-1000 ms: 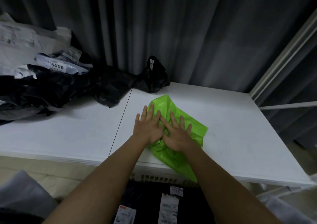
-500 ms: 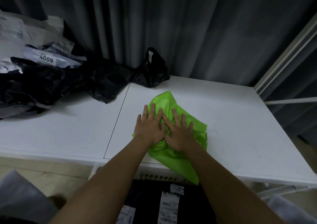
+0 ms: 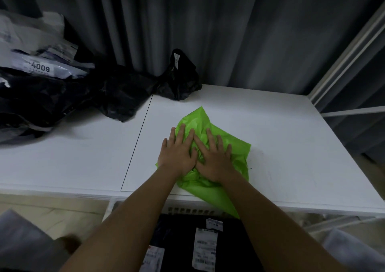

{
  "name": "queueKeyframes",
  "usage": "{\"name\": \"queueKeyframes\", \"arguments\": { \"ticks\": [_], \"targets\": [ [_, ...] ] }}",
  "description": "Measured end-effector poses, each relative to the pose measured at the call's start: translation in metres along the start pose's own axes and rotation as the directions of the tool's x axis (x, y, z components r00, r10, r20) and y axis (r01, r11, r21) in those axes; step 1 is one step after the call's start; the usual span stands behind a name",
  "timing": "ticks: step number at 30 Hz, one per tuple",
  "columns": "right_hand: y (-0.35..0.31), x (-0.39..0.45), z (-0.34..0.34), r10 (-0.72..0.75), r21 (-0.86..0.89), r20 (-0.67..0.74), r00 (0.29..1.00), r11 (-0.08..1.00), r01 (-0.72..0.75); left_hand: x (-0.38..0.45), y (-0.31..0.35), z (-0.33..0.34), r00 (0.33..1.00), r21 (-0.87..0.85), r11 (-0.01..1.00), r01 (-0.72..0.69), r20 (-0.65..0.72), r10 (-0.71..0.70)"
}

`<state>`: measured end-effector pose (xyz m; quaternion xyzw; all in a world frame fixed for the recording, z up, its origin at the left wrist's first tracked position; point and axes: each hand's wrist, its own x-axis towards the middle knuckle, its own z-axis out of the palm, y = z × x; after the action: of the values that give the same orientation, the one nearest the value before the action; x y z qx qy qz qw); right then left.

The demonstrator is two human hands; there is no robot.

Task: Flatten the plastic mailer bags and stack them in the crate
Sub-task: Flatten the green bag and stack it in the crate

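Note:
A crumpled bright green mailer bag point(image 3: 235, 147) lies on the white table point(image 3: 291, 142), its near end hanging over the front edge. My left hand point(image 3: 177, 153) and my right hand point(image 3: 214, 159) press flat on it side by side, fingers straight and spread. Below the table's front edge stands a white slotted crate point(image 3: 187, 210) holding black mailer bags point(image 3: 181, 240) with white shipping labels.
A heap of black and white mailer bags point(image 3: 52, 92) covers the table's left back, one label reading 4009. A single black bag point(image 3: 179, 78) sits at the back middle. Grey curtains hang behind; a white frame point(image 3: 345, 63) rises on the right.
Both hands stay pressed on the green bag and have slid slightly outward over it. The camera has shifted a little, so the scene sits slightly differently in the frame.

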<state>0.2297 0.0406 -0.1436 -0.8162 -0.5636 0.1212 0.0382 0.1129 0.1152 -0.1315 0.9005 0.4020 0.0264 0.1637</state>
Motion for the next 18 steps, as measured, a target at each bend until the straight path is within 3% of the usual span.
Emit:
{"name": "queueKeyframes", "arguments": {
  "ticks": [18],
  "targets": [
    [0.004, 0.005, 0.014, -0.002, -0.009, -0.009, 1.000, 1.000, 0.002, 0.006, -0.003, 0.021, 1.000, 0.034, 0.999, -0.018, -0.010, 0.018]
  ]
}}
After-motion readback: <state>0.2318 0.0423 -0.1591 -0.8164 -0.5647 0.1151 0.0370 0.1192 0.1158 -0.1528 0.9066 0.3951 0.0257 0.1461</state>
